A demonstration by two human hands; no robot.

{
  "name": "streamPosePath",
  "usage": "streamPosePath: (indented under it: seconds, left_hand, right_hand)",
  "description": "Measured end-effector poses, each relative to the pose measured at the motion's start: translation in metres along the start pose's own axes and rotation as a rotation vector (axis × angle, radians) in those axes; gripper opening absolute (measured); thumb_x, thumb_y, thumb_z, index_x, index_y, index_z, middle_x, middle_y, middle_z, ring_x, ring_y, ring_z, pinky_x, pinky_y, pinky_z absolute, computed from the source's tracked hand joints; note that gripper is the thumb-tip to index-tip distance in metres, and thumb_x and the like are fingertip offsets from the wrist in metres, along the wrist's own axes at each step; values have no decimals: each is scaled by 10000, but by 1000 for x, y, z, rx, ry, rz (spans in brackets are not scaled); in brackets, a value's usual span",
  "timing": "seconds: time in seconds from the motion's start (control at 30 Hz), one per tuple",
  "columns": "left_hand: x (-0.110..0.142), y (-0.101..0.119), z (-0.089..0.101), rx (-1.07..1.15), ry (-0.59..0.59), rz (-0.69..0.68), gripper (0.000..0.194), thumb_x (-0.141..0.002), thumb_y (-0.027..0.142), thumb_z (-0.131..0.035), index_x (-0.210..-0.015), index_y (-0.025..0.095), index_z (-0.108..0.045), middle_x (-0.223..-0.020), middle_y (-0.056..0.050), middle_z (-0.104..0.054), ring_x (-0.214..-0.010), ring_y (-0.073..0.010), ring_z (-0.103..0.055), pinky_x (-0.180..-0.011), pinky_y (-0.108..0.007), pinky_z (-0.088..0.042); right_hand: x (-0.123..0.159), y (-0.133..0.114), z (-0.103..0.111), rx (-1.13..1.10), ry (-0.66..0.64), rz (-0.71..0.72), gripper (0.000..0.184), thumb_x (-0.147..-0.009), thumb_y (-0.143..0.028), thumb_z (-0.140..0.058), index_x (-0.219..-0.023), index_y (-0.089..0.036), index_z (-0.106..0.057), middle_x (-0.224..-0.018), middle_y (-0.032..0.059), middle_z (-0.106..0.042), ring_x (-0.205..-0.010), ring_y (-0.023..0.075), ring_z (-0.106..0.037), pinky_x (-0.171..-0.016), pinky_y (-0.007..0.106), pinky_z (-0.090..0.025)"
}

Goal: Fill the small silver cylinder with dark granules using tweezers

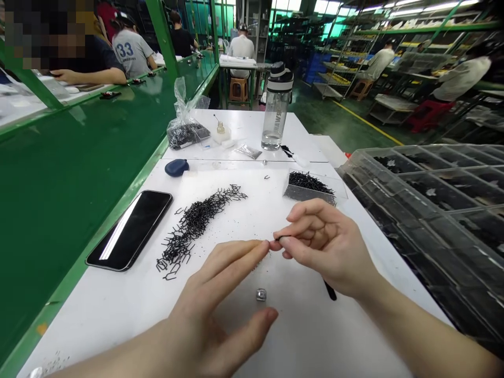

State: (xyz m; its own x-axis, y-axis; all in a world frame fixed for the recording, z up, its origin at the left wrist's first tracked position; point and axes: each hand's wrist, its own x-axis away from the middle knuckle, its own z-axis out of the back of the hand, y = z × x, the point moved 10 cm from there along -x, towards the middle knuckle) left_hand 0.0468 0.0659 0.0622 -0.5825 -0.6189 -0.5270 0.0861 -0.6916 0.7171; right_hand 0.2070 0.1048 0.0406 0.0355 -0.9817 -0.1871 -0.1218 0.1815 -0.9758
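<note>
as hands (326, 247) work, white table (315, 341), green conveyor (79, 184) beside

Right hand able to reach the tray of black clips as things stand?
Likely yes: the right hand sits just below the tray of black clips, nothing between them, though its fingers are pinching a small black piece.

Factory assembly workshop: long green conveyor bench (79, 210), seated workers (132, 52) on plastic stools (238, 89), steel parts racks (338, 58), yellow-lined green floor (366, 122), heaps of black wire parts (192, 226) on the white surface (252, 126).
</note>
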Motion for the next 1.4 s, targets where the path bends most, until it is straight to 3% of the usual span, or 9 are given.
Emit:
streamPosePath:
  seconds: [0.13,0.27,0.43,0.57,0.77,1.13,1.4]
  left_hand:
    - [0,0,0,-7,-8,11,783,-855,78,-677,-1577,240,-422,-1485,-131,-566,-1324,-253,-562,-1079,-364,-541]
    - [3,-5,0,-37,-10,55,812,-846,116,-682,-1586,300,-403,-1483,-128,-559,-1290,-277,-581,-1006,-389,-582]
    - [6,-8,0,-50,17,-18,839,-820,111,-645,-1590,323,-388,-1434,-133,-584,-1247,-301,-584,-966,-441,-591]
    - [9,-10,-1,-76,27,-41,789,-864,73,-585,-1587,323,-394,-1427,-125,-571,-1257,-275,-578,-1061,-452,-552]
    - [10,-9,-1,-77,-8,-31,731,-923,37,-500,-1583,337,-404,-1394,-102,-556,-1288,-215,-562,-1111,-369,-529]
    - [11,-16,-9,-96,-78,-4,739,-972,53,-430,-1626,368,-295,-1463,-118,-482,-1373,-211,-516,-1180,-401,-483]
    - [7,-28,-2,-128,-20,131,767,-929,57,-501,-1598,380,-308,-1445,-84,-526,-1271,-192,-552,-921,-293,-589]
  right_hand:
    - [1,0,-2,39,-1,22,282,-783,-151,-836,-990,-222,-657,-814,-4,-810,-757,146,-796,-729,196,-654]
    - [-1,-4,-6,89,-23,41,248,-781,-175,-826,-981,-205,-682,-811,33,-809,-731,161,-787,-707,222,-656]
    - [-3,-11,-11,148,-41,92,196,-788,-186,-794,-953,-197,-690,-790,42,-804,-744,169,-788,-711,228,-647]
    - [-4,-8,-12,189,-66,95,151,-792,-214,-785,-914,-199,-698,-777,44,-795,-733,168,-774,-715,245,-642]
    - [-4,-5,-11,203,-93,96,122,-807,-232,-789,-883,-215,-695,-806,27,-789,-777,149,-768,-731,220,-624]
    - [-5,-6,-9,229,-102,115,119,-812,-249,-791,-885,-214,-704,-804,27,-787,-771,144,-765,-710,209,-618]
    - [-9,-7,6,338,-7,169,211,-853,-375,-776,-945,-191,-729,-869,55,-805,-799,183,-783,-678,260,-633]
